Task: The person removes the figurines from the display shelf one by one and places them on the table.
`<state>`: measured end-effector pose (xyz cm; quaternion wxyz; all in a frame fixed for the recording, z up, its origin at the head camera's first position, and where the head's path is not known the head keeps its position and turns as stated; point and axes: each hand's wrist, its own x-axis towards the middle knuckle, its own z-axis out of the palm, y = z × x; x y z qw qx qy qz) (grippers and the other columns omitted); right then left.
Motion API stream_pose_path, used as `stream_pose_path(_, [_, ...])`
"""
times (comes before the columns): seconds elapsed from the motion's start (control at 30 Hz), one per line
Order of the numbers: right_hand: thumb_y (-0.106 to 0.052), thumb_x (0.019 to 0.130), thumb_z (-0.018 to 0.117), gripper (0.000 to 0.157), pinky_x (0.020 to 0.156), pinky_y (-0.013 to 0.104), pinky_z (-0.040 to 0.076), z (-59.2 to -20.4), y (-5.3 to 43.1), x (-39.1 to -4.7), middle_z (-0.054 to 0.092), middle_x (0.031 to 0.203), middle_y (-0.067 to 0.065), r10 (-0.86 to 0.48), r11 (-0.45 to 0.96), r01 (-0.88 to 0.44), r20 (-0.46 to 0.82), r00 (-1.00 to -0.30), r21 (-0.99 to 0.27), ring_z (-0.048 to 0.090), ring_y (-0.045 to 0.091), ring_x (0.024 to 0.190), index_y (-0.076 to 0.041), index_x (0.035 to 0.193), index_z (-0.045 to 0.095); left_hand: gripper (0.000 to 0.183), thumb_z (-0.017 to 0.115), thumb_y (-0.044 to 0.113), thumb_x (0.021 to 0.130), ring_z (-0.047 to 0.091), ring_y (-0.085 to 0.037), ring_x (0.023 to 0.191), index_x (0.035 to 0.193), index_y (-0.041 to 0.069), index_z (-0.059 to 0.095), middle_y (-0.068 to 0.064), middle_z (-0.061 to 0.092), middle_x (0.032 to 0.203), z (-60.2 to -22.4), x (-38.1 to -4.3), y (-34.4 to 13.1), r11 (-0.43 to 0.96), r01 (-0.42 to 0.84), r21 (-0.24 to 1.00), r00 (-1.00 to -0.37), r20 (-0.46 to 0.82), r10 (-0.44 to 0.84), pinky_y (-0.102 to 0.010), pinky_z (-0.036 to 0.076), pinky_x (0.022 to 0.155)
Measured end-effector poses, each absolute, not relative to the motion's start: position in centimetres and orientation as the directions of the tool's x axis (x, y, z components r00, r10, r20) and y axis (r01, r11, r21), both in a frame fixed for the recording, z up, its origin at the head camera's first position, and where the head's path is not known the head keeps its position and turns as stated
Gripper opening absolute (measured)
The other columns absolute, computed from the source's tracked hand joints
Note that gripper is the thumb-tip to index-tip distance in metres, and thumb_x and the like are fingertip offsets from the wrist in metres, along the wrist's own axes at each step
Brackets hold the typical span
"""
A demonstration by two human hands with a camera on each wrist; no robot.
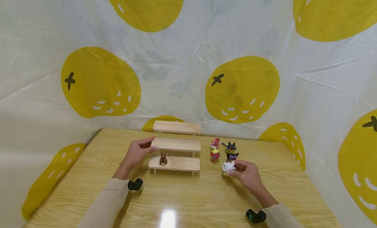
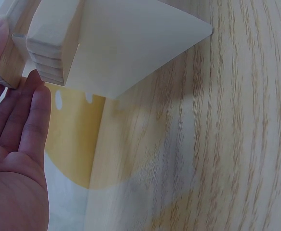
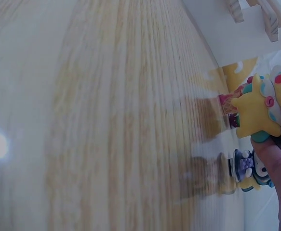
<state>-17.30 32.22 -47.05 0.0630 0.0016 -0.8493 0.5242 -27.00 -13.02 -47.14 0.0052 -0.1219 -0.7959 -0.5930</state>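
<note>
A three-tier wooden display stand (image 1: 182, 144) is on the table, its boards rising in steps toward the back. My left hand (image 1: 137, 152) grips the left end of its middle board, thumb on one side and fingers (image 2: 32, 120) on the other. A small brown figurine (image 1: 163, 159) sits on the lowest board, left of the middle. To the right of the stand, my right hand (image 1: 248, 176) pinches a white-topped figurine (image 1: 228, 167) with a yellow body (image 3: 256, 110). Whether its feet touch the table I cannot tell.
Behind the right hand stand a red figurine (image 1: 216, 143), a yellow-capped red one (image 1: 215, 155), a dark-eared one (image 1: 231, 147) and one with a purple bow (image 1: 233, 157). A white cloth with yellow fruit prints (image 1: 176, 74) hangs behind the wooden table (image 1: 188, 201).
</note>
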Motion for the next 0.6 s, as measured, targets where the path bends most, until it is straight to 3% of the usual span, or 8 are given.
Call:
stream_pose_path(0.2, [-0.001, 0.083, 0.086, 0.047, 0.086, 0.024, 0.062, -47.2, 32.51, -17.3, 0.072, 0.123, 0.031, 0.074, 0.467, -0.065, 0.113, -0.991, -0.882, 0.076, 0.028, 0.109, 0.014, 0.124, 0.069, 0.062, 0.08, 0.026, 0.094, 0.053, -0.034, 0.143, 0.15, 0.01, 0.057, -0.013, 0.055, 0.155, -46.96, -27.01, -12.94, 0.271, 0.194, 0.943, -0.972, 0.147, 0.184, -0.035, 0.055, 0.107])
stream_pose_path(0.6, [0.0, 0.083, 0.086, 0.046, 0.083, 0.024, 0.063, -47.14, 32.9, -17.18, 0.073, 0.12, 0.031, 0.079, 0.478, -0.053, 0.103, -0.992, -0.877, 0.076, 0.027, 0.106, 0.015, 0.124, 0.068, 0.061, 0.08, 0.027, 0.094, 0.054, -0.034, 0.143, 0.149, 0.013, 0.058, -0.012, 0.055, 0.155, -46.9, -26.84, -12.94, 0.264, 0.187, 0.946, -0.973, 0.143, 0.18, -0.036, 0.055, 0.107])
